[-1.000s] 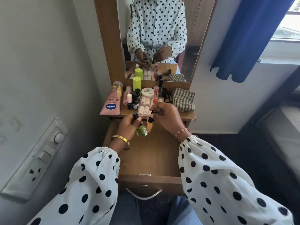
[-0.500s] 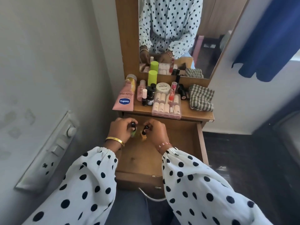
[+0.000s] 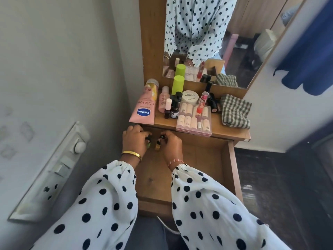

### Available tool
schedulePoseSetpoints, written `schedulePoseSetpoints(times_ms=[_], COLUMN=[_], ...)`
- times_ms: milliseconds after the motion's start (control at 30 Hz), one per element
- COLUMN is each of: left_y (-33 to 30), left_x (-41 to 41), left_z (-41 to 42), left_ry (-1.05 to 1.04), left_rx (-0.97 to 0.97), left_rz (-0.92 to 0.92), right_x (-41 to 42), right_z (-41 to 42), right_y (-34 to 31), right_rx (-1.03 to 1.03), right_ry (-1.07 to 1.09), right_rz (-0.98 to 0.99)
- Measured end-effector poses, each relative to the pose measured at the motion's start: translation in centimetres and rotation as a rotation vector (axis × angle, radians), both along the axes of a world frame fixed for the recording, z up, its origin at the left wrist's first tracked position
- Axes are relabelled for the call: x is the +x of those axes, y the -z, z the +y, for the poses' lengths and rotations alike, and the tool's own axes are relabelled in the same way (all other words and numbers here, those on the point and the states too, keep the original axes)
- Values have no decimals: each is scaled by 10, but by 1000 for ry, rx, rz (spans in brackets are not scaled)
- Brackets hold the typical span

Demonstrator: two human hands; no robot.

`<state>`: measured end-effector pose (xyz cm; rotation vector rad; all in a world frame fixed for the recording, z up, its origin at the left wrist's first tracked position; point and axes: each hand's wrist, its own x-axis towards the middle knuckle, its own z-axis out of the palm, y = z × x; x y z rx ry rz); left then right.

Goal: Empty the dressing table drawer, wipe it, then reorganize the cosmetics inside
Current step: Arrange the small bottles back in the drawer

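Open drawer (image 3: 203,159), fingers (image 3: 142,137) pinching bottles (image 3: 157,144) (upright)

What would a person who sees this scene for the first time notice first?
First, the two hands in the open drawer: the left hand holds a small green bottle, the right hand a small orange bottle, side by side at the drawer's back left. Next, the crowded shelf above, with a pink tube at its left and a checked cloth at its right.
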<state>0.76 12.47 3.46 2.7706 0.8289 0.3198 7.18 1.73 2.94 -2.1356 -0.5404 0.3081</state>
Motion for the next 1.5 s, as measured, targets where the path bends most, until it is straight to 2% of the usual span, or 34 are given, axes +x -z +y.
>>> schedulePoseSetpoints(times_ms=[367,1067,1233,1500], left_y=[4,-7,-19,-67], left_x=[8,-8,-12,2], left_z=[0,-8,-22,-39], left_ry=[-125,-58,-12,51], left_rx=[-79,-162,-284,-302], left_rz=[-38,-102,-258,-500], right_x=[-1,-10,-18,-9], right_z=[17,4,-6,-23], right_y=[2,-6,-17,-64], right_rx=[-1,6,36,176], right_ry=[-55,-92,-95,-115], right_rz=[2,7,-74,-244])
